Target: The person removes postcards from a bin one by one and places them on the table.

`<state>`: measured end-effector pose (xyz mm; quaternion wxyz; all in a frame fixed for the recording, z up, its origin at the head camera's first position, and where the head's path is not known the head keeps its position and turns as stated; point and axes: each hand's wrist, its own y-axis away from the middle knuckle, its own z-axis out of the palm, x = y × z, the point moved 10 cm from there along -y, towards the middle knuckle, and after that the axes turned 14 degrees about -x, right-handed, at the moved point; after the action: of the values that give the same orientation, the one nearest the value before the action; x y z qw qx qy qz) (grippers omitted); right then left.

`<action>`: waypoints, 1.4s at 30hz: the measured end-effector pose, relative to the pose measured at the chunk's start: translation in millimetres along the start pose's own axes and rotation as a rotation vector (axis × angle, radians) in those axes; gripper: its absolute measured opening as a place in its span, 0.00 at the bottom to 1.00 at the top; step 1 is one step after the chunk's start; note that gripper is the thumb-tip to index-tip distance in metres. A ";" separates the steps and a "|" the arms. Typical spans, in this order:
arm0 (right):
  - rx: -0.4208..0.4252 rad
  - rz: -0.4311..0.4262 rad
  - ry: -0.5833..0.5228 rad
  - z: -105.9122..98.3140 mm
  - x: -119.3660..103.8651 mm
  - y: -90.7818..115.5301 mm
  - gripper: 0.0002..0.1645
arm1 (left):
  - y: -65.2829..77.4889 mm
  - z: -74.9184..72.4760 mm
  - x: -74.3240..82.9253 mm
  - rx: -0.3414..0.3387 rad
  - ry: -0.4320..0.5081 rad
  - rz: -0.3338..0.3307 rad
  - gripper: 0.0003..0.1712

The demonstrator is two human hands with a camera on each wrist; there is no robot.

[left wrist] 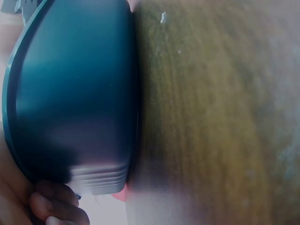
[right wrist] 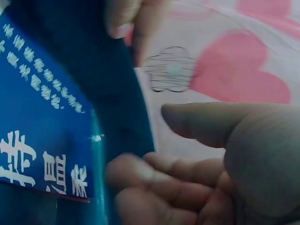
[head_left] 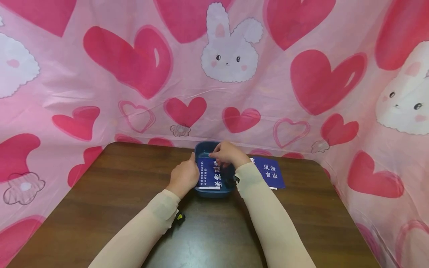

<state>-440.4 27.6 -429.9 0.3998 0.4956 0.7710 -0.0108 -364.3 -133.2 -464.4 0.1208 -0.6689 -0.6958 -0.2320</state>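
A dark blue plastic bin (head_left: 207, 193) stands on the table in the head view. Its left rim is gripped by my left hand (head_left: 183, 175), whose curled fingers (left wrist: 55, 202) show below the rim in the left wrist view. In the bin lies a blue card (head_left: 208, 175) with white Chinese characters. My right hand (head_left: 231, 153) is over the bin's far right part, near the card's far edge. The right wrist view shows its thumb (right wrist: 197, 119) apart from the loosely bent fingers (right wrist: 154, 180), with nothing visible between them. Beside that card a clear shiny edge (right wrist: 98, 150) appears.
Right of the bin, a second blue card (head_left: 270, 173) with white characters lies on the brown wooden table (head_left: 134, 178), partly behind the right wrist. A pink cloth (head_left: 187, 74) with hearts and rabbits hangs close behind and around the table.
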 end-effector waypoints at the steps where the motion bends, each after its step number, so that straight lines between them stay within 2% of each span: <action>1: -0.022 0.016 0.046 3.9 -3.3 -2.8 0.24 | 0.5 1.2 -1.4 -0.006 0.004 -0.007 0.38; 5: -0.065 0.061 0.217 14.9 -12.9 -10.3 0.24 | 1.7 4.0 -3.9 -0.012 0.014 -0.012 0.38; 8: -0.017 0.095 0.318 16.2 -17.6 -14.3 0.25 | 1.8 3.7 -4.3 -0.005 0.018 -0.005 0.38; 11: 0.041 0.165 0.379 15.5 -16.8 -20.3 0.37 | 1.1 0.9 -4.0 0.009 0.016 0.004 0.38; 14: 0.050 0.242 0.411 17.1 -4.2 -38.6 0.58 | 0.3 -1.2 -4.0 0.012 0.013 0.010 0.37; 18: 0.000 0.262 0.405 21.7 9.7 -56.7 0.63 | -1.1 -2.1 -3.9 0.004 0.014 0.005 0.38; 21: 0.011 0.231 0.372 20.4 5.3 -47.1 0.57 | -2.1 -3.8 -1.8 0.010 0.008 0.007 0.38; 23: 0.037 0.215 0.366 17.5 6.0 -46.0 0.51 | -2.4 -5.3 0.0 0.020 -0.004 0.012 0.37; 25: 0.069 0.193 0.351 13.8 1.1 -35.5 0.44 | -2.2 -5.4 1.0 0.019 -0.009 0.011 0.37; 30: 0.130 0.140 0.390 3.8 1.0 -33.9 0.35 | -2.1 -2.0 -0.4 -0.003 -0.011 -0.009 0.37; 31: 0.146 0.104 0.387 1.7 7.8 -40.7 0.36 | -2.3 -1.3 -0.6 -0.008 -0.010 -0.010 0.38; 34: 0.157 0.059 0.308 -3.9 7.3 -36.3 0.36 | -2.5 1.1 -1.0 -0.024 -0.003 -0.007 0.38; 37: 0.156 0.035 0.185 -9.8 3.9 -22.9 0.38 | -2.7 2.2 -1.2 -0.027 -0.001 -0.001 0.38; 38: 0.154 0.053 0.151 -12.2 -2.7 -11.8 0.39 | -2.6 2.6 -1.3 -0.027 -0.002 -0.001 0.38; 42: 0.176 0.030 0.088 -24.0 1.6 4.3 0.41 | -2.2 2.5 -0.8 -0.013 -0.012 -0.004 0.38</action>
<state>-452.0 40.9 -412.9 0.3208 0.5403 0.7763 -0.0506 -366.1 -132.7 -467.2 0.1119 -0.6696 -0.6963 -0.2328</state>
